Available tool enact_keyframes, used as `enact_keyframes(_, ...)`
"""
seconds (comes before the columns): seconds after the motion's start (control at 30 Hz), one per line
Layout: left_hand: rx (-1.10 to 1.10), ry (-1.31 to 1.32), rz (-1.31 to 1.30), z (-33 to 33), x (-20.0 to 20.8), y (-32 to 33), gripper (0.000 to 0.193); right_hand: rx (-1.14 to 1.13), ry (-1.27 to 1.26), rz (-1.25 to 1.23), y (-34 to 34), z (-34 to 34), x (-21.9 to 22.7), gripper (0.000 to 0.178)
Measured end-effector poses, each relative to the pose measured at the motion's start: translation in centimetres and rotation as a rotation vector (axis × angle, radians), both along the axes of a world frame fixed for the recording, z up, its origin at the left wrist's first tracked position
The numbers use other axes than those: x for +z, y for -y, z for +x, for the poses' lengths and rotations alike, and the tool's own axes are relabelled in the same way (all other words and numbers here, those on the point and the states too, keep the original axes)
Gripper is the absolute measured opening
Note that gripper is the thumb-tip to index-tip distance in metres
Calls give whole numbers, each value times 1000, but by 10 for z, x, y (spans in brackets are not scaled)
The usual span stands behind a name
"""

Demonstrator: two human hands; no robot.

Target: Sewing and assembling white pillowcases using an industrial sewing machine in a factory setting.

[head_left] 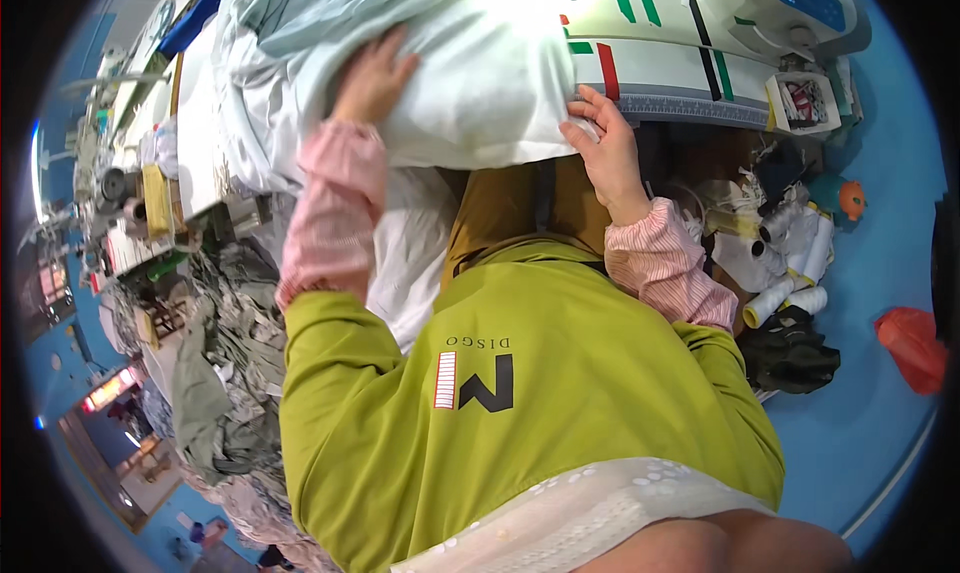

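Observation:
A large piece of white fabric (480,98) lies over the work table and hangs past its near edge toward my lap. My left hand (375,81) rests on it at the left with the fingers stretched out, beside a bunched, pale grey-green fold. At the fabric's right edge, my right hand (607,148) has its thumb and fingers closed on the cloth. Pink striped sleeve covers are on both forearms. To the right of the fabric, the pale table (655,65) carries red, green and black tape strips.
A grey ruler strip (680,109) runs along the table's near edge, with a small box of bits (806,103) at its right end. Thread cones (800,273) and dark cloth (790,353) lie below right. Heaped grey-green garments (225,373) are at left; a red bag (912,348) is on the blue floor.

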State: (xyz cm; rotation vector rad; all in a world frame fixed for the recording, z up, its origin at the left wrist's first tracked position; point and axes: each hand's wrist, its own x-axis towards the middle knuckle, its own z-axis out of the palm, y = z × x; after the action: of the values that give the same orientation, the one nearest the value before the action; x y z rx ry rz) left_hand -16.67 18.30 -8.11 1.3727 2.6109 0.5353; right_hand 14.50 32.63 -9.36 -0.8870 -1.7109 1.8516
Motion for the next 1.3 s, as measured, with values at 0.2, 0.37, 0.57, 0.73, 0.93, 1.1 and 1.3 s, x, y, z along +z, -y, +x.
enact_keyframes(0.2, 112, -273, -152, -19, 43, -29, 39, -147, -20, 114, 16, 4, -11, 49)
enact_keyframes(0.37, -26, -232, -39, 51, 47, -33, 48, -163, -9, -128, 15, 10, -17, 49)
enact_keyframes(0.57, -516, -524, 276, 188, -7, -25, 66, -58, -35, 136, 16, 15, -13, 43)
enact_keyframes(0.73, -381, -33, 650, 185, -12, -33, 25, -78, -218, 139, 17, 31, 6, 41)
enact_keyframes(0.93, 106, 846, 827, 180, 10, -30, 29, -149, -179, 573, -8, 34, -4, 30)
enact_keyframes(1.1, 71, 707, 859, 184, 9, -27, 21, -157, -102, 949, -15, 24, -9, 38)
enact_keyframes(1.3, 19, 572, 984, 179, 9, -23, 24, -231, 175, 1267, -4, 8, -22, 53)
